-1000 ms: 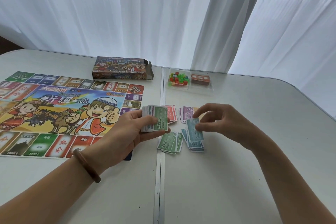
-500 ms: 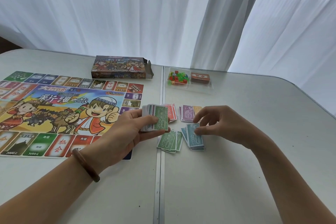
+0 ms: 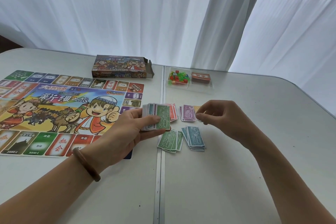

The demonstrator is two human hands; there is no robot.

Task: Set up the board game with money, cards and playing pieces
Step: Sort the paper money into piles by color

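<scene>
The board (image 3: pixel 54 111) lies unfolded on the left of the tabletop (image 3: pixel 254 169), so that part looks done, and the open box (image 3: pixel 120 69) sits just beyond its far edge. The left hand (image 3: pixel 127 132), a bracelet (image 3: pixel 85 163) at its wrist, grips a thick stack of notes (image 3: pixel 158 118) over the board's right edge, thumb pressed on a green 500 on top. By its thickness, much money remains to be sorted. Just right of it, sorted piles lie near each other: red (image 3: pixel 173 112) partly behind the stack, green (image 3: pixel 170 141) near, purple (image 3: pixel 188 113) far, blue (image 3: pixel 194 137) near, and an orange pile (image 3: pixel 197 108) mostly hidden. Farther back, a clear tray (image 3: pixel 189 90) holds the pieces (image 3: pixel 179 78) and a deck of cards (image 3: pixel 201 78), both untouched, so cards and pieces seem yet to be laid out. The right hand (image 3: pixel 227 120) hovers by the purple and orange piles with fingers loosely curled and no note visible in them; whether its tips touch a pile I cannot tell. Nothing blocks the way, though the piles sit close and loosely fanned, so they could mix. White curtains (image 3: pixel 163 14) hang behind.
</scene>
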